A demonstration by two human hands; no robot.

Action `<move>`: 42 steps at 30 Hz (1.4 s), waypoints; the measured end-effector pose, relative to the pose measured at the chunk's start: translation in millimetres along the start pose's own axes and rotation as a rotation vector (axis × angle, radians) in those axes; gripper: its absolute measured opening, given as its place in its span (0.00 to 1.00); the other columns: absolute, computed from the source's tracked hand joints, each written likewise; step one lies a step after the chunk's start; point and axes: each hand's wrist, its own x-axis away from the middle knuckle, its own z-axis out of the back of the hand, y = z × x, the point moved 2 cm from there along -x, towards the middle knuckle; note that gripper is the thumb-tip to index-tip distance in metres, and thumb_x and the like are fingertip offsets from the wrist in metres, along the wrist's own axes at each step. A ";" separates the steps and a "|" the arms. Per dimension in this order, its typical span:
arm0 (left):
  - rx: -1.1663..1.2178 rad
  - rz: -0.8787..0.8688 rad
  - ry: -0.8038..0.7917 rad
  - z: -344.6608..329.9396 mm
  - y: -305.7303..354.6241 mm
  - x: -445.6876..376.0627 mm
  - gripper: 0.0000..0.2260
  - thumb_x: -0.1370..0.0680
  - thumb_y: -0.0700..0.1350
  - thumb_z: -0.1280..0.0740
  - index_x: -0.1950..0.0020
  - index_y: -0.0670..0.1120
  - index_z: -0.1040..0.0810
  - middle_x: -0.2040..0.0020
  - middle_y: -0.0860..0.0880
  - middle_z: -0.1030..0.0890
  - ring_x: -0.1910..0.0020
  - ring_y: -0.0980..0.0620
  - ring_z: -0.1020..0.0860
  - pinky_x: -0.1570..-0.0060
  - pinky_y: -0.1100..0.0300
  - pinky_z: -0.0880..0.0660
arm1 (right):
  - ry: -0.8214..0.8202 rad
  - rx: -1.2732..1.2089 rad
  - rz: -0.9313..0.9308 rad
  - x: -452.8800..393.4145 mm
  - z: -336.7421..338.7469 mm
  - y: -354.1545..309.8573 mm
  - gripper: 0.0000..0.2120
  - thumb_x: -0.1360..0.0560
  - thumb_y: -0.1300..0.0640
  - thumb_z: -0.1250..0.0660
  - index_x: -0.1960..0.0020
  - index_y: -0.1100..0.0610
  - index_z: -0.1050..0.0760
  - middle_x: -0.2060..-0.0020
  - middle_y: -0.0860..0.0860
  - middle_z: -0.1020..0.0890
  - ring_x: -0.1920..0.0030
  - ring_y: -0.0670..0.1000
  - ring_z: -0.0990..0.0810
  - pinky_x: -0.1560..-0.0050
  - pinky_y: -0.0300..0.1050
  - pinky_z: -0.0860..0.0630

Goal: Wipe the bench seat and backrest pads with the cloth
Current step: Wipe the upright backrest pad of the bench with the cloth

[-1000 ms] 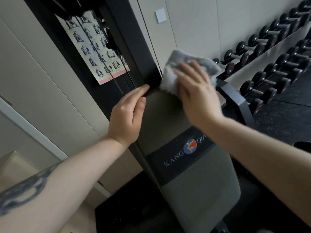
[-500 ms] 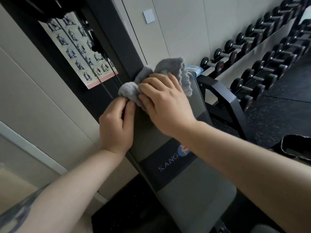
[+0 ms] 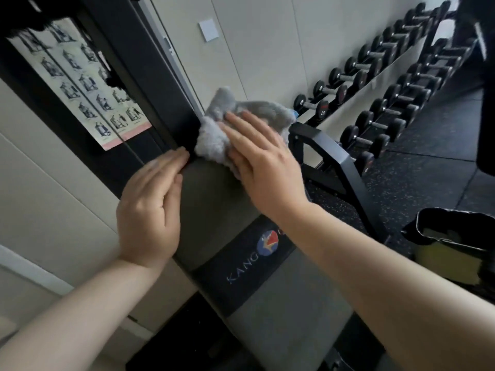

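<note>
Hands both up at the top end of the grey padded backrest pad [image 3: 214, 204], which runs tilted from lower right to upper left and carries a black band [image 3: 241, 266] with "KANG" lettering and a round red-and-blue logo. Right hand [image 3: 263, 164] lies flat with fingers straight and spread, pressing the fluffy grey microfibre cloth [image 3: 227, 129] onto the top edge of the pad; cloth bunched, one corner sticking up, part of it draped past the pad's far edge. Left hand [image 3: 152, 207] rests flat along the pad's left side, fingers straight and together, thumb alongside, fingertips just beside the cloth near the black upright machine frame [image 3: 150, 84]; holds nothing. Left-hand fingertips slightly blurred, so whether they touch the cloth is unclear. Seat pad not clearly in view.

Exercise chart poster [image 3: 85, 84] with small figure drawings hangs on the frame at upper left. Beige panelled wall [image 3: 254, 49] behind, with a small pale square switch plate [image 3: 209, 30]. Two-tier rack of black hex dumbbells [image 3: 380, 84] runs along the wall to the upper right, over black speckled rubber floor [image 3: 434, 135]. Black angled metal bench bracket [image 3: 334, 162] sits just beyond the pad to the right. Dark container with something yellow inside [image 3: 455, 250] at the right edge, partly hidden; cannot tell what it is.
</note>
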 end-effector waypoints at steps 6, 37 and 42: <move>-0.078 -0.081 0.012 -0.7 0.6 -1.5 0.13 0.18 0.35 0.42 0.37 0.36 0.23 0.40 0.44 0.21 0.41 0.47 0.23 0.35 0.62 0.32 | 0.271 -0.417 -0.836 36.2 -11.6 28.0 0.11 0.20 0.53 0.42 0.43 0.50 0.22 0.49 0.46 0.18 0.46 0.47 0.23 0.42 0.45 0.28; -0.302 -0.165 0.006 -1.1 0.0 -0.6 0.16 0.18 0.40 0.44 0.33 0.44 0.24 0.32 0.44 0.26 0.35 0.40 0.28 0.35 0.48 0.32 | 0.063 -0.215 -0.498 54.7 -21.7 -31.4 0.25 0.18 0.55 0.45 0.23 0.52 0.44 0.22 0.50 0.44 0.22 0.51 0.52 0.23 0.54 0.52; -0.405 -0.167 -0.078 1.8 -0.2 -3.8 0.18 0.17 0.42 0.46 0.29 0.46 0.28 0.28 0.45 0.31 0.28 0.42 0.34 0.33 0.48 0.36 | -0.006 -0.173 -0.608 78.9 -35.5 -59.8 0.29 0.19 0.51 0.48 0.22 0.48 0.59 0.22 0.44 0.57 0.23 0.47 0.63 0.23 0.54 0.57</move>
